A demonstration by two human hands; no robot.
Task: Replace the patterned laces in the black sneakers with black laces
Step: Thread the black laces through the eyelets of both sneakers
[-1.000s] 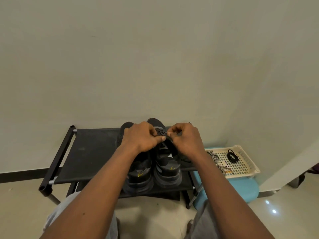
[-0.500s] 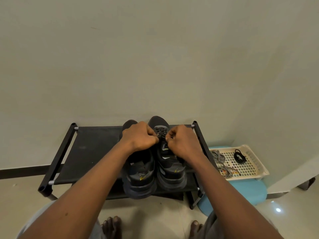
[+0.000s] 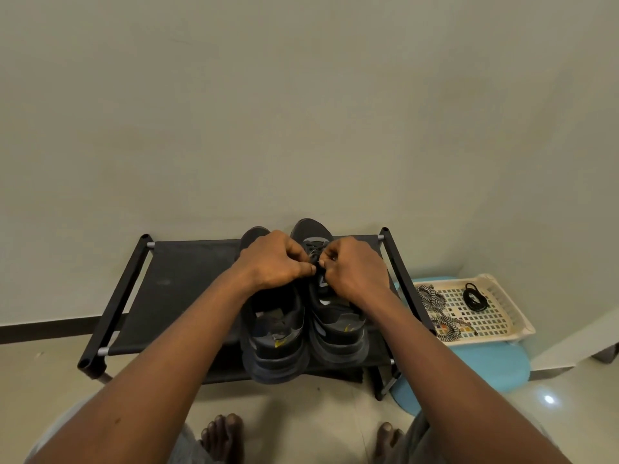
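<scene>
Left grip [image 3: 274, 259] and right grip [image 3: 351, 267] meet fingertip to fingertip, both clenched and pinching the black lace [image 3: 313, 252] over the right sneaker [image 3: 338, 326]. The left sneaker [image 3: 274, 336] sits under the left grip's wrist; both shoes are on the black rack [image 3: 187, 286]. Well right of the right grip is a tray [image 3: 522, 326] on a blue stool [image 3: 485, 366], holding patterned laces [image 3: 432, 296] and a coiled spare black lace [image 3: 474, 298].

2 black sneakers [image 3: 278, 343] side by side; patterned laces [image 3: 432, 297], black lace [image 3: 474, 297] in tray [image 3: 485, 339].
</scene>
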